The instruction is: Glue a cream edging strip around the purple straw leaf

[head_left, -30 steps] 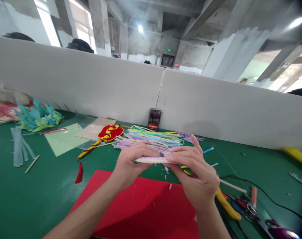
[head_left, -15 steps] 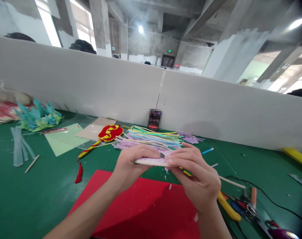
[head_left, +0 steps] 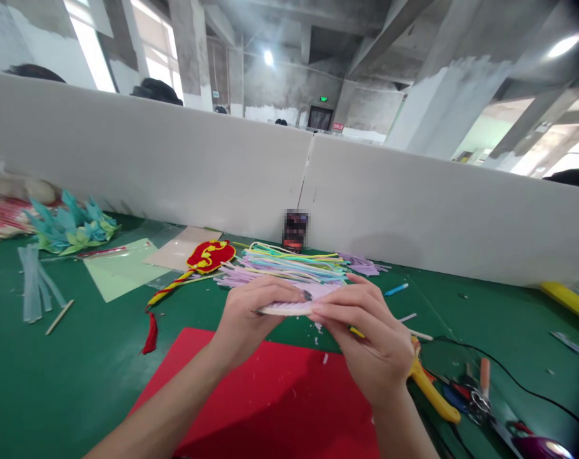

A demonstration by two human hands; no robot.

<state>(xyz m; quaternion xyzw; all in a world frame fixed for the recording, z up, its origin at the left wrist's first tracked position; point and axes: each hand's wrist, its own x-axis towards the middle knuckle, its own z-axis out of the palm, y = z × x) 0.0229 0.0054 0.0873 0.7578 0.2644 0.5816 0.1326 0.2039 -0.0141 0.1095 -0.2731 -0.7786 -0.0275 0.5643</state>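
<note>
Above the front of the table, both my hands hold a flat lilac piece (head_left: 289, 307) with a ribbed surface and a pale edge. My left hand (head_left: 251, 309) pinches its left end, with the thumb on top. The fingers and thumb of my right hand (head_left: 365, 319) are closed on its right end and hide that part. A pale thin strip (head_left: 421, 335) sticks out to the right from behind my right hand; whether it joins the lilac piece is hidden. Just beyond my fingers lies a pile of pastel fuzzy stems (head_left: 289, 264).
A red board (head_left: 270, 395) lies below my hands. Right of it are a yellow-handled glue gun (head_left: 432, 392), its black cord, and scissors (head_left: 480, 405). A red-and-yellow tasselled fan (head_left: 211, 256) and teal paper flowers (head_left: 74, 226) lie left. A white partition (head_left: 174, 159) stands behind.
The end of the pale strip has drawn in towards my right hand and shows much shorter. My right hand has shifted slightly left; my left hand keeps its hold on the lilac piece.
</note>
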